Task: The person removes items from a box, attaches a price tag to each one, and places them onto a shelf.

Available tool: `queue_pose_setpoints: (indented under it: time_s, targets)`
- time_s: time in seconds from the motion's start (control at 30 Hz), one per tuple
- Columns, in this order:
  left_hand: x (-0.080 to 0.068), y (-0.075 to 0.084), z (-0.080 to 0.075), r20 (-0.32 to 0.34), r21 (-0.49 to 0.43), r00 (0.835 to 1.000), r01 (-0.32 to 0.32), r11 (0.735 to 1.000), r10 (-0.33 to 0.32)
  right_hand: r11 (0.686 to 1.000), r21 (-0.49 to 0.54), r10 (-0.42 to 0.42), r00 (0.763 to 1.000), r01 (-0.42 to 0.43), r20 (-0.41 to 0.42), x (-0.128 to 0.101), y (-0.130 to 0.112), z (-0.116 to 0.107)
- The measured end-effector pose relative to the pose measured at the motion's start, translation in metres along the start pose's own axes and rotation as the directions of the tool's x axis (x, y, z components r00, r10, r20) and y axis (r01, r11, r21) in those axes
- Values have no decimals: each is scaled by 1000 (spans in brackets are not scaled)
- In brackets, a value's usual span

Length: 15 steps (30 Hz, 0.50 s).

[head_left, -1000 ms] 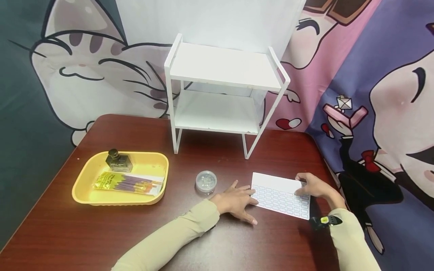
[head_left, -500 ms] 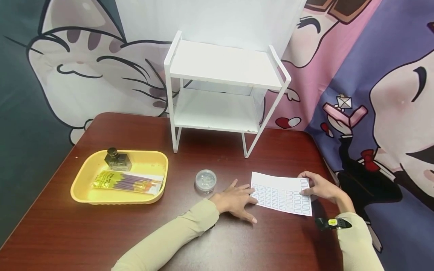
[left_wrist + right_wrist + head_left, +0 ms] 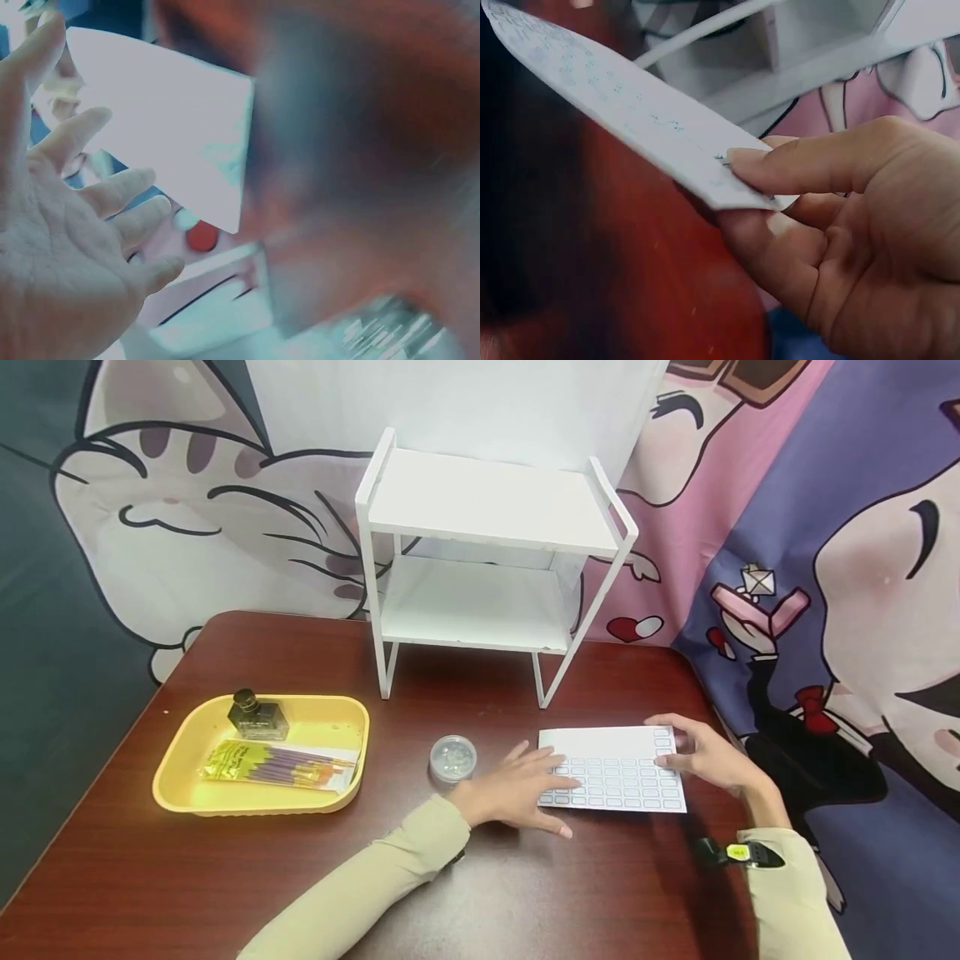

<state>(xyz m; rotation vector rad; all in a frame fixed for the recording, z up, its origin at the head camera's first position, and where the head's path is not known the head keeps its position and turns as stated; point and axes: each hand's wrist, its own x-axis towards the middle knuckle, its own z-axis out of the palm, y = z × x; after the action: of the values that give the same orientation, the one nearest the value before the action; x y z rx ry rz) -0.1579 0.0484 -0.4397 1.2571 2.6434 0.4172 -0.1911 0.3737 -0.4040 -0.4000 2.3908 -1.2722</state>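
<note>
A white sheet of small blue-outlined labels spans the space between both hands at the right of the table. My right hand pinches its right edge between thumb and fingers; in the right wrist view the sheet is raised and slightly bowed. My left hand has its fingers spread over the sheet's left part. In the left wrist view those fingers are straight beside the tilted sheet; whether they touch it I cannot tell. A round clear container stands just left of the left hand.
At the left, a yellow tray holds a dark-capped glass bottle and a packet of purple-handled brushes. A white two-tier rack stands at the back of the brown table. Printed cloth hangs behind.
The sheet has come up and turned straighter, its near edge now almost level in the head view. My right hand has risen with it, and the left fingers now reach farther over it.
</note>
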Motion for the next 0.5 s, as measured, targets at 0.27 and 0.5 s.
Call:
queue_pose_setpoints:
  time_s: [0.27, 0.5]
  targets:
    - [-5, -6, -53, -200, -94, 979, 11, 995, -29, 993, 36, -115, 992, 113, 55, 6, -35, 3]
    - [-9, -20, -71, -275, -236, 957, 19, 972, -86, 978, 50, -206, 973, 202, 107, 12, -67, 13]
